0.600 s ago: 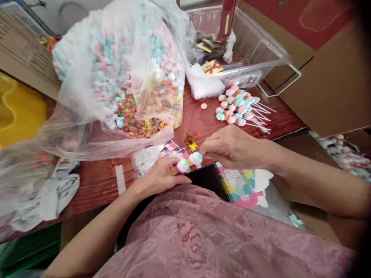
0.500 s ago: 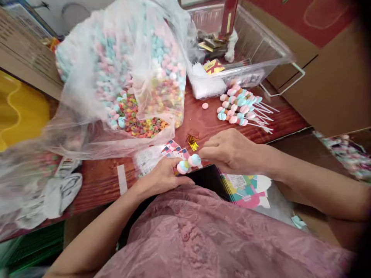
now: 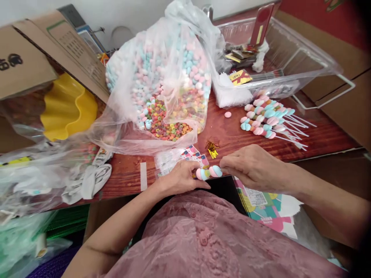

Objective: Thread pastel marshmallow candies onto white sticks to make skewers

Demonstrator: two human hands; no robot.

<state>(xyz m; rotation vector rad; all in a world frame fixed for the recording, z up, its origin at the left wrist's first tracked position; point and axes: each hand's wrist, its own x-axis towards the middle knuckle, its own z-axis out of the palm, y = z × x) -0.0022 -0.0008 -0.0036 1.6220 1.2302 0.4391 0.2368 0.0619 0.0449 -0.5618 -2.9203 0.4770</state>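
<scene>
A short marshmallow skewer (image 3: 209,172), pink and blue pieces with a yellow-green gummy ring between them, lies level between my hands, just over the table's front edge. Its left end rests in the curled fingers of my left hand (image 3: 180,178). At the opposite end, the closed fingertips of my right hand (image 3: 255,166) meet the blue marshmallow; the stick itself is hidden. Gold twist ties (image 3: 213,150) lie in a small heap just beyond my fingers. Printed plastic packets (image 3: 171,160) are partly under my left hand.
Finished skewers (image 3: 269,116) are piled on the right, beside a loose pink marshmallow (image 3: 228,114). Behind stand a big clear bag of marshmallows and gummy rings (image 3: 162,85) and a clear plastic bin (image 3: 313,50). Grey-white gloves (image 3: 89,183) lie left, near a yellow wavy-edged container (image 3: 69,108).
My view has turned left, so everything sits further right in the picture and more of the left side shows. Both hands keep nearly the same hold on the skewer.
</scene>
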